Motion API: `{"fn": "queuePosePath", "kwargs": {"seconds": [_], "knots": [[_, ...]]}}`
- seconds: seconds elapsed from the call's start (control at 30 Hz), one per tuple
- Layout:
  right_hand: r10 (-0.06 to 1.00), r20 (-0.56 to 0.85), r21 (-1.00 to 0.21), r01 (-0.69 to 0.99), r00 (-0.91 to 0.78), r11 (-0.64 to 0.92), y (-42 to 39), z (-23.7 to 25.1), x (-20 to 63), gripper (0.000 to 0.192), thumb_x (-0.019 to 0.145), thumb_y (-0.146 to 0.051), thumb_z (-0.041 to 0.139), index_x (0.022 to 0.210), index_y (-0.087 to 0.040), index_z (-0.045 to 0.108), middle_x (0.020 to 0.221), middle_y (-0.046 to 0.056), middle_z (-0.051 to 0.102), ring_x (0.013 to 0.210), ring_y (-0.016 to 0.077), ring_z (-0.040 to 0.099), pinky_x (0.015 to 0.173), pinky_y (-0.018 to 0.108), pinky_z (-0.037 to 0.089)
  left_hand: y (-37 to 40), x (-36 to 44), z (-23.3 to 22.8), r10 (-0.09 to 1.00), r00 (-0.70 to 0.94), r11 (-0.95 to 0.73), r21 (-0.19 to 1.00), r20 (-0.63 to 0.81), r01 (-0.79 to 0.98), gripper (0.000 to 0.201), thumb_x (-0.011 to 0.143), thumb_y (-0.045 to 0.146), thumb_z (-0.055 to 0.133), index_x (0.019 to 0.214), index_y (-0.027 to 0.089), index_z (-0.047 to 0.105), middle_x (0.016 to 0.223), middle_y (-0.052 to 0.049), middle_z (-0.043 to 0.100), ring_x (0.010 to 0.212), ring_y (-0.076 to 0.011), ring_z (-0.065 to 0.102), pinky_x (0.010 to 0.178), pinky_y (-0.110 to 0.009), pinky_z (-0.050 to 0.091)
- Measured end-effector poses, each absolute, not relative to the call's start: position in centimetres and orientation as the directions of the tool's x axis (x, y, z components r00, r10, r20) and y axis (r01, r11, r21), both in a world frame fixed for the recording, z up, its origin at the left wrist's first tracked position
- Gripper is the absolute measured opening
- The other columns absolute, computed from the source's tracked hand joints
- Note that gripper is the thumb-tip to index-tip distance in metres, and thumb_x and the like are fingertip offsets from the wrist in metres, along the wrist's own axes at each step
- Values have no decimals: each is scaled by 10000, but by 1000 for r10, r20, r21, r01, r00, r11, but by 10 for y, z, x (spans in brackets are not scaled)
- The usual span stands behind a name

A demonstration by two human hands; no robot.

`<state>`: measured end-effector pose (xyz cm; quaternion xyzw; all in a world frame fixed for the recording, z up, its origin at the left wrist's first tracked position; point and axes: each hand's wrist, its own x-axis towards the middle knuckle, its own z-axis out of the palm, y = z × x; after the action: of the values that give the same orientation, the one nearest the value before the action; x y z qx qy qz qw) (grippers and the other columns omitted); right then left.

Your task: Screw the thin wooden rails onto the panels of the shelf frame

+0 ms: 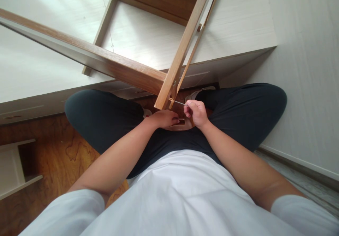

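Observation:
I sit cross-legged on the floor with a wooden frame [169, 77] leaning over my lap. Its two brown rails meet at a corner joint [166, 101] just above my hands. My right hand [196, 113] is closed on a thin metal tool [179, 103], whose tip points into that corner. My left hand [165, 118] rests palm down on my lap right below the joint, fingers curled; whether it holds anything is hidden. A small dark-and-tan object [182, 122] lies between the two hands.
A white panel with a brown wood border [148, 34] lies flat in front of my knees. A white furniture piece [16, 169] stands at the left on the wooden floor [60, 151]. A white wall [304, 87] runs along the right.

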<state>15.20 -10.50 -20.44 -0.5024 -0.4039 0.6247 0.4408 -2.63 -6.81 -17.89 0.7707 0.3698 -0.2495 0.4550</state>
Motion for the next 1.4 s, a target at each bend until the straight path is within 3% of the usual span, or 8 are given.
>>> {"fn": "queuePosePath", "kwargs": {"seconds": [0.27, 0.5, 0.9, 1.17, 1.4], "knots": [[946, -307, -932, -169, -107, -322, -104, -203, 151, 535, 904, -605, 587, 564, -192, 596, 466, -15, 511, 409, 98, 421, 431, 240, 322, -68, -27, -182, 343, 610, -312, 526, -714, 791, 368, 990, 456, 457, 1136, 254, 728, 1100, -67, 752, 946, -229, 699, 791, -292, 491], [928, -343, -888, -274, -143, -370, -103, -209, 150, 474, 897, -518, 602, 560, -184, 599, 454, -14, 515, 382, 92, 417, 405, 227, 287, -69, -27, -184, 342, 612, -324, 522, -712, 789, 390, 989, 457, 450, 1198, 263, 716, 1140, -69, 749, 980, -241, 697, 806, -305, 494], [813, -444, -703, -417, -375, -576, -96, -196, 151, 423, 839, -516, 646, 577, -203, 538, 404, -43, 446, 368, 99, 381, 408, 234, 286, -69, -28, -187, 346, 619, -311, 536, -705, 785, 394, 982, 465, 459, 1214, 279, 717, 1159, -70, 749, 999, -245, 698, 828, -310, 492], [869, -368, -781, -397, -332, -483, -102, -202, 149, 419, 869, -511, 637, 603, -198, 552, 481, -20, 526, 409, 102, 416, 417, 229, 296, -70, -30, -191, 354, 627, -322, 539, -694, 778, 414, 976, 473, 450, 1232, 279, 711, 1156, -73, 753, 1013, -249, 700, 833, -313, 492], [879, -355, -828, -329, -319, -454, -106, -210, 151, 451, 887, -562, 653, 641, -205, 528, 534, -32, 508, 449, 99, 420, 421, 220, 286, -70, -29, -191, 356, 625, -329, 533, -695, 779, 399, 977, 465, 460, 1228, 284, 712, 1174, -61, 753, 1031, -235, 696, 854, -298, 490]]}}
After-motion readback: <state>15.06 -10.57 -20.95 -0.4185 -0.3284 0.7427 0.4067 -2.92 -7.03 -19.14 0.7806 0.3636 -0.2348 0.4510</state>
